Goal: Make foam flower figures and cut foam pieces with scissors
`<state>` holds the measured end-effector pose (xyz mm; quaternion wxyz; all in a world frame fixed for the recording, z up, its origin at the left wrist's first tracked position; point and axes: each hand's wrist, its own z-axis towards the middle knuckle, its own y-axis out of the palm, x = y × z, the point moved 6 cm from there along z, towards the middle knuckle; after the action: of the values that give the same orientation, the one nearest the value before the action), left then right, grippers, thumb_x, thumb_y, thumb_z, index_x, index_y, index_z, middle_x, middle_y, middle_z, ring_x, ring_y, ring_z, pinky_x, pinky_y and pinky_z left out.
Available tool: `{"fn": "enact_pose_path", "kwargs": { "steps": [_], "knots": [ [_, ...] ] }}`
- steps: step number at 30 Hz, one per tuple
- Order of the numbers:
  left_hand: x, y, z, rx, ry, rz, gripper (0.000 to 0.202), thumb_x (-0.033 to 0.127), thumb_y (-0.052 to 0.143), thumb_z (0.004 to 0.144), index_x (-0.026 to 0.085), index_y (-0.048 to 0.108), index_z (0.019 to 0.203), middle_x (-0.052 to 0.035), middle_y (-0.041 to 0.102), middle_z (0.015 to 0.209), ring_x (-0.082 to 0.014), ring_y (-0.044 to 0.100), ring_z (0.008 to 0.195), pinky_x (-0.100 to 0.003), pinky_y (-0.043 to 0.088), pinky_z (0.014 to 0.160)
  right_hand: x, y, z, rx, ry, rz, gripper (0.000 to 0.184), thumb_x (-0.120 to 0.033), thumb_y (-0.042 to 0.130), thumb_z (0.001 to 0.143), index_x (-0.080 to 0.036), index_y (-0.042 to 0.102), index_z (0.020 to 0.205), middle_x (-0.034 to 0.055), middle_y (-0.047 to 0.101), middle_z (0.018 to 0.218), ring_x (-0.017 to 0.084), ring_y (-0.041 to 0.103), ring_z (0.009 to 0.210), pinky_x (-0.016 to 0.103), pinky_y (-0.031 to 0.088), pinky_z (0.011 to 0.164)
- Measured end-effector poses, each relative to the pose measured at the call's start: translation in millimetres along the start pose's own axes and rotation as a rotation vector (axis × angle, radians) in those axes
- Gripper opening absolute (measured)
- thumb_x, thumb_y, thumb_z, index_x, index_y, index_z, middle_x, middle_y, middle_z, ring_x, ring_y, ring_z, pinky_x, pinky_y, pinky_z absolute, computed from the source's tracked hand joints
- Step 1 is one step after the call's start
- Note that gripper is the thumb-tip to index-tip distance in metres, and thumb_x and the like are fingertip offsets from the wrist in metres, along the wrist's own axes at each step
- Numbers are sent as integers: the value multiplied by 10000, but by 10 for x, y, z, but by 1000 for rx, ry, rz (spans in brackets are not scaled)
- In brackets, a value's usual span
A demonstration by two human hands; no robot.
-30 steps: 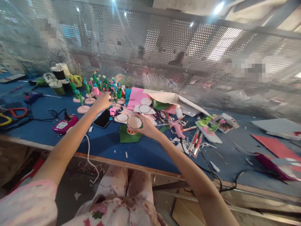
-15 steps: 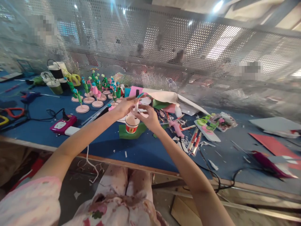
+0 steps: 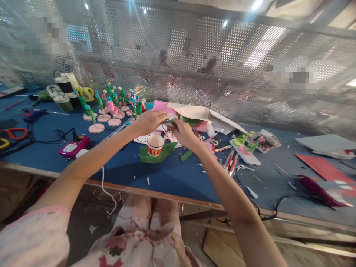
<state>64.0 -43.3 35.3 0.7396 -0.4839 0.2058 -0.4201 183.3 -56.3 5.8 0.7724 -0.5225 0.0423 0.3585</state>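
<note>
A small dark green strip (image 3: 170, 121) shows between my two hands, above and behind the paper cup. My left hand (image 3: 151, 121) is closed, with its fingertips at the strip's left end. My right hand (image 3: 181, 132) pinches the same strip from the right, its fingers bent and partly hidden. Below them, the white and red paper cup (image 3: 155, 145) stands upright with its open mouth up, touched by neither hand. It rests on a green sheet (image 3: 146, 155) on the blue tabletop.
Small flower models on round pink bases (image 3: 96, 128) stand at the left, behind a magenta power socket (image 3: 73, 147). Coloured sheets (image 3: 191, 112) lie at the back. Scraps, red-white sticks (image 3: 229, 161) and a pink glue gun (image 3: 208, 147) are at the right. A perforated screen (image 3: 178, 44) rises behind.
Both hands have moved back from the cup, the right one slightly to the right. The white stick-like piece with a dark end held over the cup is out of sight. The cup's mouth is uncovered.
</note>
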Motion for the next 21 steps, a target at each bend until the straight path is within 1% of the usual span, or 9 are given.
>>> {"fn": "enact_pose_path", "kwargs": {
  "steps": [3, 6, 8, 9, 11, 13, 16, 18, 21],
  "knots": [
    [79, 7, 27, -112, -1, 188, 281, 217, 368, 924, 153, 640, 953, -113, 681, 932, -222, 613, 886, -352, 439, 815, -39, 2, -40, 0, -62, -85, 145, -154, 405, 862, -196, 542, 838, 78, 637, 797, 224, 595, 776, 305, 436, 707],
    [-97, -246, -60, -134, -155, 238, 257, 271, 396, 916, 162, 628, 930, -92, 667, 835, -222, 598, 823, -351, 433, 779, 99, -203, -185, 37, -46, -206, 170, -159, 430, 853, -194, 584, 917, 113, 654, 900, 254, 594, 881, 345, 447, 781],
    [-390, -539, -223, -7, -378, 234, 268, 293, 382, 922, 154, 607, 876, -78, 636, 763, -206, 578, 787, -335, 434, 761, 342, -465, -333, 130, 56, -261, 177, -166, 435, 844, -196, 600, 899, 122, 660, 893, 264, 601, 875, 368, 452, 796],
    [-520, -674, -325, 110, -453, 205, 310, 294, 332, 943, 149, 590, 850, -68, 617, 749, -193, 569, 803, -330, 432, 796, 482, -595, -414, 193, 115, -247, 178, -194, 430, 854, -203, 601, 899, 112, 662, 859, 264, 609, 838, 374, 460, 776],
    [-702, -700, -504, 184, -509, 68, 362, 301, 260, 964, 146, 560, 833, -61, 600, 767, -181, 560, 852, -335, 428, 865, 738, -723, -548, 252, 205, -158, 201, -269, 425, 877, -206, 600, 953, 81, 660, 761, 251, 615, 724, 375, 474, 707],
    [-719, -408, -604, 77, -465, -174, 336, 413, 353, 937, 133, 535, 970, -84, 609, 923, -197, 566, 890, -354, 448, 863, 908, -637, -609, 222, 282, -35, 244, -349, 458, 873, -189, 593, 998, 56, 640, 665, 234, 592, 608, 374, 476, 633],
    [-502, 201, -665, -58, -362, -526, 631, 515, 682, 712, 166, 422, 1168, -150, 524, 1238, -270, 551, 1089, -405, 462, 922, 885, -246, -562, 111, 261, 259, 497, -373, 514, 849, -154, 441, 1289, 36, 655, 696, 190, 562, 527, 354, 481, 558],
    [-384, 540, -689, -88, -398, -748, 751, 492, 788, 579, 192, 383, 1136, -169, 509, 1257, -300, 556, 1137, -448, 479, 927, 771, 14, -493, 63, 212, 461, 549, -405, 517, 863, -202, 384, 1356, 14, 651, 705, 146, 515, 435, 322, 468, 484],
    [-302, 809, -714, -74, -448, -981, 740, 408, 843, 518, 217, 345, 1031, -159, 503, 1248, -306, 574, 1142, -495, 496, 928, 675, 253, -410, 111, 186, 627, 401, -431, 496, 886, -236, 499, 1236, -17, 613, 641, 130, 551, 443, 291, 487, 482]
  ]
}}
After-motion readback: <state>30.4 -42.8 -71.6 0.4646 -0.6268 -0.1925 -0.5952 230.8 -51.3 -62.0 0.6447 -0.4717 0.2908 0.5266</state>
